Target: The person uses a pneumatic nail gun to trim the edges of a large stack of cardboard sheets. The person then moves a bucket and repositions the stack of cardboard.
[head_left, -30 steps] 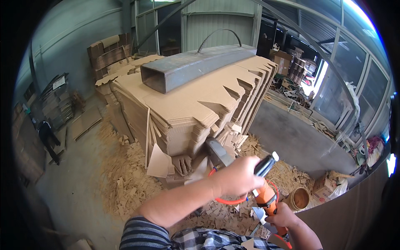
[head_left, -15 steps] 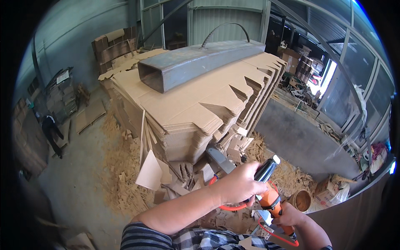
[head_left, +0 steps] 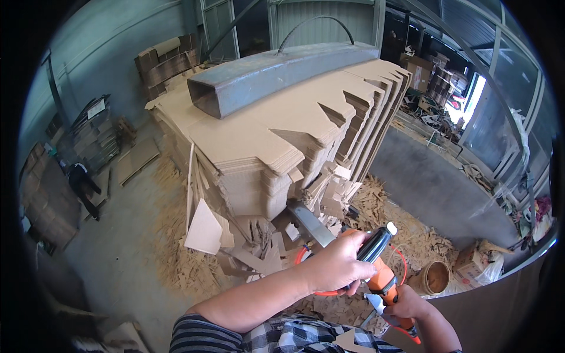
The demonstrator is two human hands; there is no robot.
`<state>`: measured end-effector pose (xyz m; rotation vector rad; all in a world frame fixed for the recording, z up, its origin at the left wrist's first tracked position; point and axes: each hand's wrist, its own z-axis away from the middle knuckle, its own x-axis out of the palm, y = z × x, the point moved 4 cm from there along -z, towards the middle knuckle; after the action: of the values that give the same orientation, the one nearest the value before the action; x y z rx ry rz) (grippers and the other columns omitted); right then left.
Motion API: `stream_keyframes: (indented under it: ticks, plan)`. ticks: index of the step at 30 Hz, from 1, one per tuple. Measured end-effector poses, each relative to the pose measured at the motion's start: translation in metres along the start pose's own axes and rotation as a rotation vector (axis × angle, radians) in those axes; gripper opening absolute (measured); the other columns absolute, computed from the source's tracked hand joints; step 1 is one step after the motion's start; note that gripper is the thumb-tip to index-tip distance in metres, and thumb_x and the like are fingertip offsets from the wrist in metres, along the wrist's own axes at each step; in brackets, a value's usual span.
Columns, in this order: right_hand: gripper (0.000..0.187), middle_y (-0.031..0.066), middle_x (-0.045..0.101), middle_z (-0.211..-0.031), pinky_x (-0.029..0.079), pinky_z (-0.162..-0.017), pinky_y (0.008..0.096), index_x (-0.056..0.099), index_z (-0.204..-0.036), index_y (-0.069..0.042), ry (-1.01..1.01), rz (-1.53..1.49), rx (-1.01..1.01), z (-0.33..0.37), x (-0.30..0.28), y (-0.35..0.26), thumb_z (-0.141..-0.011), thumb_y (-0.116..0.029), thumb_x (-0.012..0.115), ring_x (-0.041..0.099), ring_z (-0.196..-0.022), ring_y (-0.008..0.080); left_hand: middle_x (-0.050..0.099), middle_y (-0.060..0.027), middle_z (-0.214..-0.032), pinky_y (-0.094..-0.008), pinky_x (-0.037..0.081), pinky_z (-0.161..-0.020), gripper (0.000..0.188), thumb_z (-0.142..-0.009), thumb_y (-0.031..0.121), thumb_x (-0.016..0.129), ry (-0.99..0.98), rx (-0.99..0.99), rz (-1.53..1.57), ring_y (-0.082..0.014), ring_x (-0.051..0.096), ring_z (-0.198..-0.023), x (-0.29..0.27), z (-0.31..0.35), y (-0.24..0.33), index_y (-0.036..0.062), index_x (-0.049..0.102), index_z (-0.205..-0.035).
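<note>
My left hand [head_left: 341, 262] is wrapped round the black upper handle of an orange air tool [head_left: 384, 277] with a red hose [head_left: 301, 254]. Lower down, my right hand [head_left: 410, 303] grips the same tool's orange body. A flat grey metal head [head_left: 312, 223] reaches from beside my left hand to the near corner of a tall cardboard stack [head_left: 241, 141]; its far end is hidden among scraps. Notches and jagged points run along the stack's right edge. Across the top lies a hollow steel beam [head_left: 282, 76] with a curved rod handle.
Cardboard scraps [head_left: 203, 226] lean and pile against the stack's foot, and shreds cover the floor around it. At the right are a round bucket [head_left: 436, 276] and a low grey wall [head_left: 435, 182]. Another person [head_left: 82, 185] in dark clothes is at the far left, near more stacks.
The stack and beam appear slightly higher and further left in the view. Both hands keep their hold on the air tool, with only a slight shift.
</note>
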<state>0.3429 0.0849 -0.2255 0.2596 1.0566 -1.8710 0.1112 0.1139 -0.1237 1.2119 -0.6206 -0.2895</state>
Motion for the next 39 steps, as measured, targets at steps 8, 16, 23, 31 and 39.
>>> stream_keyframes:
  ticks: [8,16,23,31,39]
  plan:
    - [0.042,0.0173,0.064,-0.082,0.049,-0.072,0.0344,0.060,-0.096,0.001,0.031,-0.057,0.082,-0.015,0.060,0.074,-0.061,-0.019,0.070,0.064,-0.079,0.0267,0.050,-0.0038,-0.063,-0.0247,0.039,-0.037,0.018,-0.074,0.002,0.053,0.085,-0.095,-0.193,-0.0094,0.049,-0.041,0.011,-0.022,-0.054,-0.0001,0.044,-0.089]
    - [0.031,0.0108,0.063,-0.071,0.049,-0.063,0.0301,0.062,-0.091,-0.002,0.128,-0.085,-0.091,0.009,0.058,0.059,-0.065,-0.016,0.069,0.060,-0.063,0.0163,0.052,-0.0118,-0.072,-0.0326,0.044,-0.056,0.049,-0.078,0.007,0.053,0.065,0.267,-0.521,-0.0215,0.057,-0.062,0.056,0.009,-0.035,-0.0032,0.033,-0.121]
    - [0.030,0.0139,0.063,-0.069,0.049,-0.062,0.0315,0.063,-0.086,-0.001,0.119,0.000,-0.100,0.050,0.042,0.008,-0.062,-0.016,0.069,0.063,-0.065,0.0218,0.052,-0.0066,-0.069,-0.0289,0.043,-0.051,0.053,-0.077,0.006,0.055,0.016,0.164,-0.412,-0.0151,0.054,-0.056,0.056,0.074,0.020,-0.0026,0.033,-0.124]
    - [0.036,0.0188,0.062,-0.073,0.048,-0.068,0.0360,0.058,-0.090,0.003,-0.019,0.023,-0.083,0.068,0.091,-0.061,-0.067,-0.022,0.068,0.061,-0.070,0.0295,0.050,-0.0033,-0.069,-0.0212,0.041,-0.042,0.052,-0.080,0.001,0.054,-0.063,-0.045,-0.169,-0.0078,0.049,-0.045,0.000,0.116,0.010,-0.0033,0.030,-0.127]
    - [0.030,0.0111,0.062,-0.071,0.048,-0.064,0.0321,0.060,-0.083,0.002,0.112,0.015,-0.087,0.064,0.141,-0.030,-0.062,-0.016,0.073,0.057,-0.064,0.0155,0.052,-0.0056,-0.070,-0.0283,0.043,-0.053,0.054,-0.078,0.008,0.056,-0.012,0.253,-0.523,-0.0134,0.053,-0.057,0.012,0.148,-0.006,-0.0039,0.034,-0.125]
